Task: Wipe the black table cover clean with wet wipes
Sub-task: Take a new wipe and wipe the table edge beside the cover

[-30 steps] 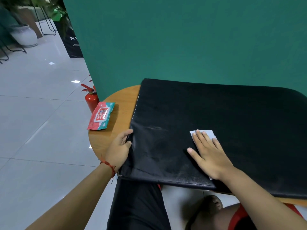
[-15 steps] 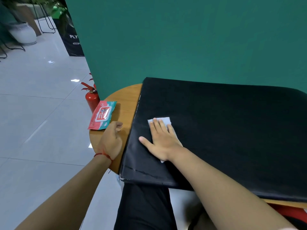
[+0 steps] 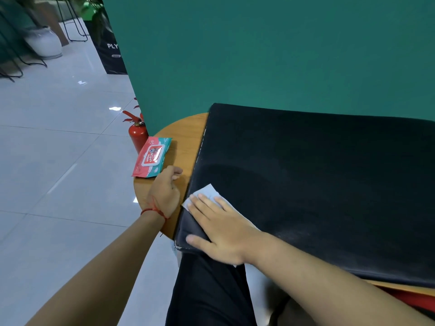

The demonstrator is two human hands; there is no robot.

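Lying flat, black table cover, streaked sheen

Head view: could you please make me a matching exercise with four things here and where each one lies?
1 wet wipe
2 wipes pack
3 fire extinguisher
4 left hand

A on the floor beside the wooden table
B under the right hand, on the black table cover
C at that table's left edge
D on bare wood between pack and cover

Pairs: 1-B, 2-C, 3-A, 4-D
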